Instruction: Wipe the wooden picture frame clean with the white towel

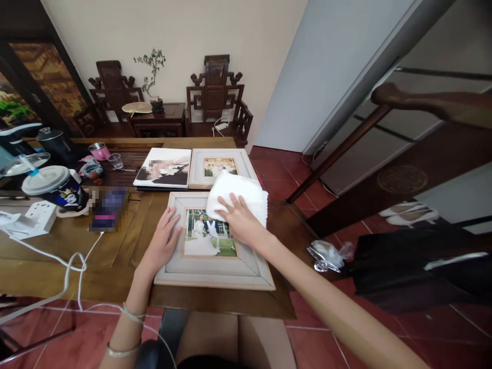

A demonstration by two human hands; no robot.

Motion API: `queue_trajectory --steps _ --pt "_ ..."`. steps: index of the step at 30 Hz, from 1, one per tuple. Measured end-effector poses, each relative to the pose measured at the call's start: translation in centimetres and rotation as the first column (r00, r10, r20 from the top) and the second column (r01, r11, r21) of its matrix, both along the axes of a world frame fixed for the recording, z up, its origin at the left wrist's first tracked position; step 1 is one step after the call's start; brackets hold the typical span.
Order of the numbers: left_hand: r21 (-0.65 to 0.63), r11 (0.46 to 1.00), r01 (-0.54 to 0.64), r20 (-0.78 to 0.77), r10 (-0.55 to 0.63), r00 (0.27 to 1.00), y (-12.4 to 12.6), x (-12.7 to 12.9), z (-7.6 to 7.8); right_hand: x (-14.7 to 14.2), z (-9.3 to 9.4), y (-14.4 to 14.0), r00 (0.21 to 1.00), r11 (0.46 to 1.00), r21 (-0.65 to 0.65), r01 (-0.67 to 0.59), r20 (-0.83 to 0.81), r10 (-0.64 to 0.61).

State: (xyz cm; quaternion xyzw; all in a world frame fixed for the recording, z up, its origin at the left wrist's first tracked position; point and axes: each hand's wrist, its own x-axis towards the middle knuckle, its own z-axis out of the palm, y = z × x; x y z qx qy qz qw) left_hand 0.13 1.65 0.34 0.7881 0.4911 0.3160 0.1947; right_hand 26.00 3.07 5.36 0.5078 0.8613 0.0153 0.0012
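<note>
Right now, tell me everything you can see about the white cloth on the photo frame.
The white cloth looks like soft towelling, loosely folded into a thick pad. It lies on the upper right corner of the near picture frame, overlapping the frame behind it. The right hand presses flat on its lower edge; the left hand rests on the frame's left side, apart from it.

A pale wooden picture frame holding a wedding photo lies flat near the brown wooden table's front edge, with a folded white cloth resting on its upper right corner.
</note>
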Motion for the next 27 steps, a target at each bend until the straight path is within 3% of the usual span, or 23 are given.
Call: queue_trajectory --steps 5,9,13,16,21,24,27 --pt "0.032 0.999 -0.007 0.008 0.007 1.0 0.1 0.1 -0.3 -0.3 1.5 -6.1 0.996 0.982 -0.166 -0.084 0.007 0.087" --pt "0.068 0.998 -0.009 0.011 0.008 1.0 0.1 0.1 -0.5 -0.6 3.7 -11.4 0.973 0.915 -0.336 -0.223 -0.139 0.186" --pt "0.06 0.998 0.005 -0.013 -0.004 1.0 0.2 0.1 -0.4 -1.5 3.5 -13.2 0.926 0.854 -0.4 -0.331 -0.311 0.214" --pt "0.037 0.999 0.02 -0.04 -0.018 0.999 0.2 0.0 -0.3 -2.0 1.8 -11.5 0.917 0.894 -0.325 -0.308 -0.352 0.188" --pt "-0.005 0.999 0.033 -0.07 -0.033 0.997 0.2 -0.1 0.1 -1.3 -0.5 -4.0 0.967 0.989 -0.086 -0.124 -0.233 0.101" --pt "-0.001 0.999 0.036 -0.07 -0.036 0.997 0.2 -0.1 0.1 -0.9 -0.8 0.1 0.987 0.998 0.02 -0.051 -0.153 0.054" --pt "0.004 1.0 0.03 -0.055 -0.03 0.998 0.2 -0.1 0.1 -1.3 -0.7 1.4 0.993 0.997 0.019 -0.07 -0.098 0.072"
